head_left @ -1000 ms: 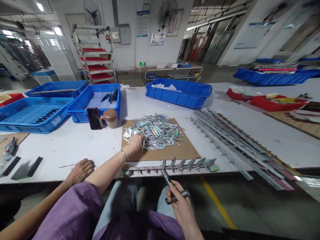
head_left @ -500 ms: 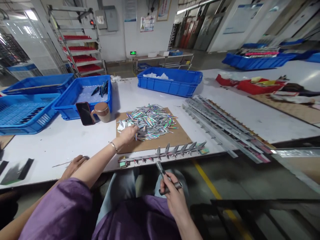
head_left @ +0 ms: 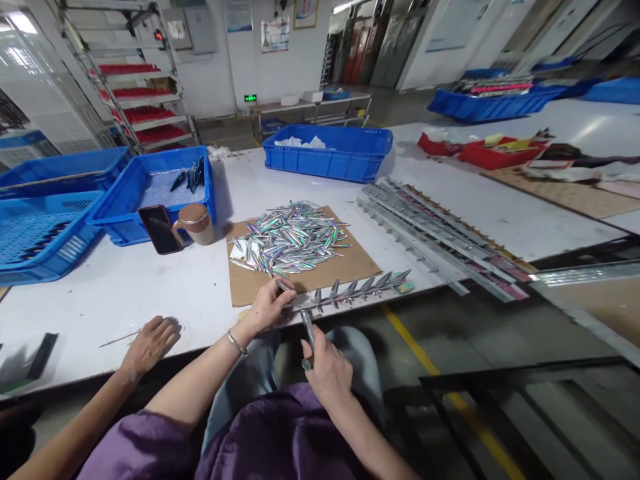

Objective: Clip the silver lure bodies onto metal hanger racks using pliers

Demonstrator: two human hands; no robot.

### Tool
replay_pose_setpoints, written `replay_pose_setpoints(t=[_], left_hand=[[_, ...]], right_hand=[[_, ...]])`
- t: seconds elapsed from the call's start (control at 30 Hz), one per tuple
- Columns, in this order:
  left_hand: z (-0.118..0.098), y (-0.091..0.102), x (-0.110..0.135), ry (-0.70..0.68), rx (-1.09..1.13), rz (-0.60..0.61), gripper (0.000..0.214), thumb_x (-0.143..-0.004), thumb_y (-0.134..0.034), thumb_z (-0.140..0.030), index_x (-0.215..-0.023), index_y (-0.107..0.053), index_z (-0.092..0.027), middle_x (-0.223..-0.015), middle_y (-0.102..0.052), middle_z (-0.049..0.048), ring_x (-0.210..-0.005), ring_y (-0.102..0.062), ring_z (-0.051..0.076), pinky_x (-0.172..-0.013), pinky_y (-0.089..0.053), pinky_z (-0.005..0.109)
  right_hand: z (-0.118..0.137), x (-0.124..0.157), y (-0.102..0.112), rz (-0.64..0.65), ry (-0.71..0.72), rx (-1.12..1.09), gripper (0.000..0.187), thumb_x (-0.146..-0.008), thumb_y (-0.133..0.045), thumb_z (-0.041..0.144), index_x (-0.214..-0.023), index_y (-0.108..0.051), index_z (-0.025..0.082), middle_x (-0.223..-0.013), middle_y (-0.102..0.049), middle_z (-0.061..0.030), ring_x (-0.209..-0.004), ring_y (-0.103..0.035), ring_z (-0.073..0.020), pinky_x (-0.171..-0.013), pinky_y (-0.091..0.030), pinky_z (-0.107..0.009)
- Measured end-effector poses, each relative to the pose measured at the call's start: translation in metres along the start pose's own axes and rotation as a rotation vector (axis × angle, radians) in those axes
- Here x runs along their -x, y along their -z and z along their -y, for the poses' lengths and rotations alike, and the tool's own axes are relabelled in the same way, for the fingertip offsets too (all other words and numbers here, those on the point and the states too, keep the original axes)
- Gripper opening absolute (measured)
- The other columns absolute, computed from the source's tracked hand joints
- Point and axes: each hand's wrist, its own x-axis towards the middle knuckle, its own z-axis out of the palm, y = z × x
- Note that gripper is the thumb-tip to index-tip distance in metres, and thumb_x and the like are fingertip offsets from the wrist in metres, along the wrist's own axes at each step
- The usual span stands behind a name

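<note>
My left hand [head_left: 267,305] is closed in a pinch on a shiny holographic piece [head_left: 283,285] at the left end of a metal rail [head_left: 350,293]. The rail lies along the table's front edge and carries several upright pieces. My right hand [head_left: 324,365] is wrapped round a slim metal hand tool [head_left: 307,325] whose tip points up at the rail, just right of my left hand. Behind the rail, a pile of holographic pieces [head_left: 290,235] lies on a cardboard sheet [head_left: 345,265].
A co-worker's hand [head_left: 150,343] rests on the white table [head_left: 150,287] at my left, by a thin stick. A phone [head_left: 155,229] and mug [head_left: 196,223] lean against blue crates [head_left: 125,200]. Another blue crate [head_left: 327,157] stands behind; long metal rails [head_left: 430,230] lie right.
My left hand has come back from the pile to the rail with a piece pinched in it. My right hand has lifted the tool up to the rail.
</note>
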Motion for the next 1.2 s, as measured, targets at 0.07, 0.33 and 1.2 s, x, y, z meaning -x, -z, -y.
replay_pose_setpoints(t=[0.07,0.33,1.2], left_hand=[[0.0,-0.001,0.0,-0.04,-0.05,0.039,0.026,-0.093,-0.063,-0.042,-0.092,-0.065,-0.016,-0.086,-0.069,0.0043,-0.079,-0.062,0.017,-0.076,-0.046,0.028],[-0.005,0.002,-0.003,-0.133,-0.294,0.179,0.02,-0.098,-0.059,-0.032,-0.09,-0.068,-0.016,-0.081,-0.071,0.0025,-0.075,-0.063,0.016,-0.074,-0.045,0.025],[-0.004,-0.007,-0.003,-0.237,-0.415,0.2,0.03,-0.102,-0.054,-0.041,-0.088,-0.066,-0.017,-0.088,-0.07,0.0066,-0.085,-0.065,0.019,-0.079,-0.047,0.029]], right_hand=[[-0.001,-0.002,0.004,0.031,0.106,0.293,0.033,-0.095,-0.052,0.034,-0.122,-0.063,0.018,-0.09,-0.076,-0.0122,-0.081,-0.072,-0.0275,-0.07,-0.047,-0.034],[0.003,0.001,0.01,0.123,0.003,0.287,0.038,-0.099,-0.046,0.043,-0.128,-0.059,0.021,-0.091,-0.078,-0.0088,-0.076,-0.072,-0.0275,-0.064,-0.044,-0.033],[0.005,-0.002,0.004,0.133,-0.321,-0.64,0.032,-0.092,-0.058,0.055,-0.105,-0.061,0.025,-0.067,-0.059,0.0016,-0.058,-0.052,-0.0174,-0.056,-0.037,-0.028]])
